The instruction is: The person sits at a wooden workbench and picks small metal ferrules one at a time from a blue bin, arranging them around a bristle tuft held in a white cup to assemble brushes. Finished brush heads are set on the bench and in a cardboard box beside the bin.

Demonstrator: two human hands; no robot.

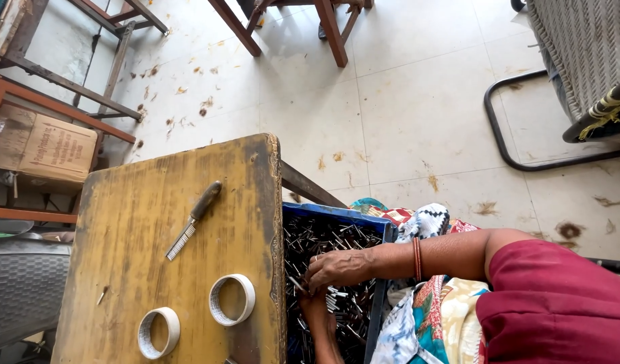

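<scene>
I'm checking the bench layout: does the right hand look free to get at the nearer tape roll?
Probably yes. The right hand rests in the blue crate beside the table; nothing lies between it and the tape roll.

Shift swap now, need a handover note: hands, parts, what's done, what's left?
Right hand: palm down in the blue crate, fingers on the small metal pins.
Left hand: lower in the same crate, among the pins; grip unclear.
Wooden board: toothed tool, two tape rolls, one loose pin.
Done: one pin out. Left: the crate's pile.
</scene>
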